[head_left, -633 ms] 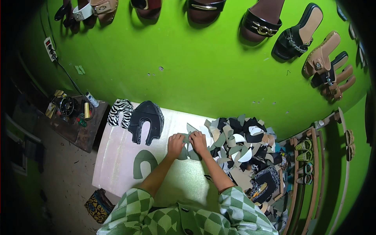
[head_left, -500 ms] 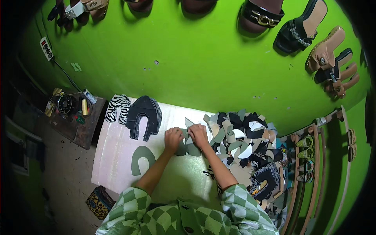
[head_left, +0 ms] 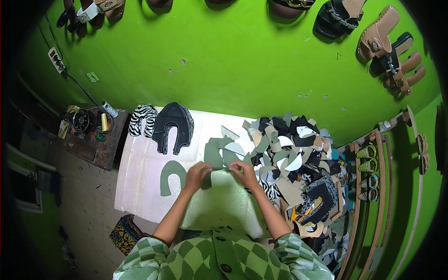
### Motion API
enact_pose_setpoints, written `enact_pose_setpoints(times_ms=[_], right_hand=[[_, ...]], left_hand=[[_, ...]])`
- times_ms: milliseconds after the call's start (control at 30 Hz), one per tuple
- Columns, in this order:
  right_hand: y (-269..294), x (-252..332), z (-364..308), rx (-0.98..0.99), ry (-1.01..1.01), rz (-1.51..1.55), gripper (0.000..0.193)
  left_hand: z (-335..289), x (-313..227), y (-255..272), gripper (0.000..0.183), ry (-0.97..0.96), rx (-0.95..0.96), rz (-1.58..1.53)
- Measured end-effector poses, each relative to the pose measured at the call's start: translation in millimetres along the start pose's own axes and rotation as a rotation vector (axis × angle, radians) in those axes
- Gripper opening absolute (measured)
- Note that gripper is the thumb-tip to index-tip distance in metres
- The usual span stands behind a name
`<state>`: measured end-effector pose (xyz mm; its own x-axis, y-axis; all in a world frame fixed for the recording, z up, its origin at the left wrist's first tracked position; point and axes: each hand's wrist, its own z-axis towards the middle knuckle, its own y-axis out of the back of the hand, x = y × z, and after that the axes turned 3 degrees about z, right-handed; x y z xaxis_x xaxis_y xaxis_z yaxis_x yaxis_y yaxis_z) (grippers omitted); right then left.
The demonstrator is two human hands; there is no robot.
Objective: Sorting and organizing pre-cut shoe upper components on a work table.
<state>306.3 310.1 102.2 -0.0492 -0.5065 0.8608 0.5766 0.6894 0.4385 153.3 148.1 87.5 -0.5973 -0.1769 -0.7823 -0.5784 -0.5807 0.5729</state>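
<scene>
While the left hand (head_left: 199, 174) and right hand (head_left: 244, 173) touch the grey-green sheet (head_left: 214, 151) left of the scrap pile (head_left: 298, 147), pinched or not I cannot tell, even tension should keep its edge straight.

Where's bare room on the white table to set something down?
White table: left strip, outside the green U-shaped piece; near patch, between left forearm and right forearm. Crowded: right side, scrap heap; centre, green sheet; far-left corner, zebra-print U-shape and black U-shape.

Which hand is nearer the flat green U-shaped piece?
Left: the left hand is just right of the U-shaped piece; the right hand is farther right, beside the scrap pile.
</scene>
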Motion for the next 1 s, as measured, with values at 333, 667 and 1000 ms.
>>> enact_pose_setpoints(times_ms=[333, 667, 1000], right_hand=[[-37, -54, -100, 0.038, -0.402, 0.153, 0.013], [-28, -62, -89, 0.100, -0.462, -0.154, 0.027], [-6, -77, -24, -0.203, -0.379, -0.445, 0.038]], left_hand=[[-89, 49, -51, 0.028, 0.238, 0.143, -0.020], [-70, 66, -52, 0.024, 0.675, 0.321, -0.176], [-76, 26, -33, 0.040, 0.333, 0.261, 0.247]])
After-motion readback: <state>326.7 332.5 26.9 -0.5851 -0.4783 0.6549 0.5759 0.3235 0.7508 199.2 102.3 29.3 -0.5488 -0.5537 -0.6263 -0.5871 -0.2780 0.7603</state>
